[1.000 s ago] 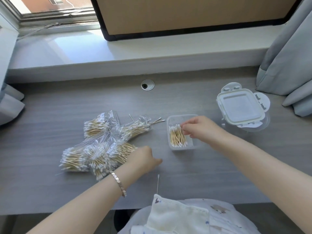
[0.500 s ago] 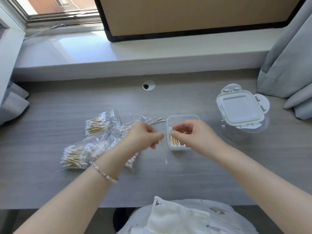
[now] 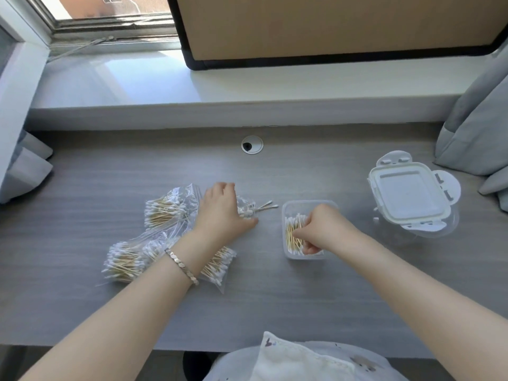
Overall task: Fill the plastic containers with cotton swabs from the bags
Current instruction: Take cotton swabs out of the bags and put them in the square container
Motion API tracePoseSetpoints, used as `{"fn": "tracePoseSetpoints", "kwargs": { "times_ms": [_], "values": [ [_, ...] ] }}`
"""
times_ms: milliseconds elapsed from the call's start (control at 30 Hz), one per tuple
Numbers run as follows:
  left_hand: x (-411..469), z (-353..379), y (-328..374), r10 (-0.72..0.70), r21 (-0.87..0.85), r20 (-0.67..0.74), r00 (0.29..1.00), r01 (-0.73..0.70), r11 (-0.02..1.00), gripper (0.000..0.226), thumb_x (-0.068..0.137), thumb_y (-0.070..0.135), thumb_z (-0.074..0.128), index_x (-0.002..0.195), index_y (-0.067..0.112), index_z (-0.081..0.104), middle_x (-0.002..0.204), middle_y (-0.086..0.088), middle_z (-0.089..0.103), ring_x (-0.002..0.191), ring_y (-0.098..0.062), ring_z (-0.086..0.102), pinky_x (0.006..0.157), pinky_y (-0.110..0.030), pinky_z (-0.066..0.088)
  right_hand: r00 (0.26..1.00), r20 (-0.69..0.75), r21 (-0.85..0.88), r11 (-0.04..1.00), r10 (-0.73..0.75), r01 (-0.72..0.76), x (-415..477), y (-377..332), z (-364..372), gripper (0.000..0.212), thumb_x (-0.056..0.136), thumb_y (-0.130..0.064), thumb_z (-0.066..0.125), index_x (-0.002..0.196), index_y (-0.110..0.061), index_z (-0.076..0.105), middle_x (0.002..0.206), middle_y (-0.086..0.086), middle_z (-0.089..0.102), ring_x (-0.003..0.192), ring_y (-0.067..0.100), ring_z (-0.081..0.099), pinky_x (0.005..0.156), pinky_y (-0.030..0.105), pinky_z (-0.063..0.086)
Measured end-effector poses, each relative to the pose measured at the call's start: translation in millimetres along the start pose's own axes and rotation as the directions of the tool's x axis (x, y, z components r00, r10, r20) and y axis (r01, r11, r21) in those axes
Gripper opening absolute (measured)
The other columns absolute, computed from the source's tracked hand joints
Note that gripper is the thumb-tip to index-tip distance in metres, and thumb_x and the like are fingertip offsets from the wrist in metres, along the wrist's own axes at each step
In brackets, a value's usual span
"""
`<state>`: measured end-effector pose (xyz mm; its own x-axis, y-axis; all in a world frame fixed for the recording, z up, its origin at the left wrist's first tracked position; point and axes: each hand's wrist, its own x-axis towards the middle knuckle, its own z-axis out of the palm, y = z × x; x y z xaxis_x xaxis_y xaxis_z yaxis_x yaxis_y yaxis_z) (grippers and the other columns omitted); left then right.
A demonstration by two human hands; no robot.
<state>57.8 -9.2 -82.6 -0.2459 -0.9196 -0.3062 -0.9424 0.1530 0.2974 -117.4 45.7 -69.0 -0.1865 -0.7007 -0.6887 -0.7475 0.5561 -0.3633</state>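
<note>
Fingers (image 3: 310, 249) of the right hand (image 3: 323, 229) are curled downward in the head view, their tips buried among the cotton swabs (image 3: 292, 235) that lie in the open container (image 3: 308, 206). Whether they pinch any swabs or only press on them cannot be told. That clear, square container sits on the grey desk (image 3: 275, 298) just right of centre. The swabs in it are packed along its left side, sticks running front to back.

The left hand (image 3: 222, 213) rests palm down on one of the bags (image 3: 246, 209). Its fingers (image 3: 224, 188) are fairly straight, slightly blurred and pointing away from the person, with the thumb spread toward the open container. A few swab tips (image 3: 268, 206) poke out of that bag's right end, between the two hands.

Three more bags of swabs lie to the left: a far bag (image 3: 165, 210), a near bag (image 3: 123, 261) and a third bag (image 3: 218, 266) partly under the left wrist. A bracelet (image 3: 181, 266) circles that wrist.

Well to the right stands a lidded container (image 3: 409, 196), apart from the open one and near the grey curtain (image 3: 472, 127). A round grommet (image 3: 252, 144) sits in the desk behind the hands.
</note>
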Motion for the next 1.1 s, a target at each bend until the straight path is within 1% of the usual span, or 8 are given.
{"fn": "tracePoseSetpoints", "kwargs": {
  "times_ms": [100,200,400,567,700,833,933,1100],
  "values": [
    [5,17,-16,0.023,0.185,0.068,0.997,-0.036,0.982,0.084,0.072,0.047,0.068,0.135,0.008,0.028,0.138,-0.009,0.036,0.128,-0.027,0.033,0.104,-0.035,0.028,0.981,-0.122,-0.182,0.975,-0.150,0.127,-5,-12,-9,0.025,0.084,-0.018,0.052,0.068,-0.005,0.067,0.057,0.007,0.069,0.066,0.023,0.065,0.055,0.022,0.045],
    [9,25,-26,0.045,0.240,0.090,0.995,-0.065,0.969,0.079,0.074,0.039,0.066,0.137,0.012,0.027,0.133,-0.008,0.042,0.125,-0.027,0.038,0.102,-0.035,0.029,0.870,-0.245,-0.259,0.894,-0.427,0.366,0,-37,-26,0.020,0.087,-0.018,0.052,0.094,-0.012,0.071,0.094,0.010,0.071,0.093,0.028,0.063,0.077,0.034,0.052],
    [17,31,-37,0.079,0.262,0.058,0.995,-0.091,0.961,0.070,0.080,0.020,0.060,0.139,0.010,0.024,0.132,-0.007,0.043,0.123,-0.027,0.040,0.097,-0.033,0.032,0.887,0.131,-0.707,0.585,-0.444,0.397,68,-82,-13,0.025,0.087,-0.010,0.054,0.111,-0.011,0.060,0.115,0.009,0.062,0.104,0.030,0.059,0.073,0.031,0.043],
    [22,33,-43,0.053,0.257,0.027,0.998,-0.058,0.965,0.068,0.083,0.020,0.056,0.141,0.009,0.023,0.130,-0.007,0.046,0.122,-0.026,0.040,0.096,-0.030,0.032,0.879,0.243,-0.820,0.396,-0.410,0.412,97,-91,5,0.028,0.088,-0.002,0.047,0.112,-0.009,0.059,0.121,0.008,0.060,0.112,0.028,0.058,0.077,0.033,0.044],
    [25,35,-45,0.033,0.210,0.017,0.999,-0.036,0.977,0.050,0.080,0.010,0.052,0.129,0.010,0.040,0.123,-0.007,0.053,0.116,-0.026,0.044,0.093,-0.029,0.033,0.838,0.333,-0.808,0.327,-0.432,0.490,100,-84,5,0.022,0.086,-0.008,0.051,0.105,-0.009,0.062,0.114,0.009,0.063,0.105,0.028,0.060,0.069,0.029,0.038],
    [27,23,-41,0.056,-0.002,-0.023,0.998,-0.056,0.998,0.027,0.076,0.009,0.055,0.103,0.006,0.055,0.105,-0.010,0.060,0.103,-0.029,0.053,0.082,-0.032,0.037,0.779,0.311,-0.623,0.502,-0.544,0.600,82,-86,-10,0.011,0.082,-0.009,0.053,0.088,-0.016,0.060,0.091,0.007,0.061,0.087,0.030,0.057,0.064,0.028,0.034],
    [24,5,-32,0.067,-0.234,-0.051,0.996,-0.077,0.969,0.013,0.074,0.011,0.059,0.078,0.010,0.046,0.083,-0.002,0.049,0.081,-0.024,0.049,0.063,-0.029,0.030,0.703,0.151,-0.393,0.610,-0.695,0.688,60,-83,-32,0.016,0.082,-0.009,0.057,0.071,-0.019,0.057,0.074,0.002,0.055,0.076,0.022,0.049,0.065,0.031,0.039],
    [3,-21,-9,0.157,-0.567,-0.143,0.977,-0.211,0.796,0.018,0.071,0.012,0.067,0.079,0.025,0.057,0.075,0.002,0.054,0.071,-0.012,0.051,0.061,-0.024,0.038,0.517,-0.190,-0.197,0.549,-0.834,0.812,8,-65,-57,0.013,0.077,-0.024,0.071,0.076,-0.011,0.072,0.083,0.000,0.057,0.074,0.012,0.048,0.068,0.024,0.041]
  ]
}}
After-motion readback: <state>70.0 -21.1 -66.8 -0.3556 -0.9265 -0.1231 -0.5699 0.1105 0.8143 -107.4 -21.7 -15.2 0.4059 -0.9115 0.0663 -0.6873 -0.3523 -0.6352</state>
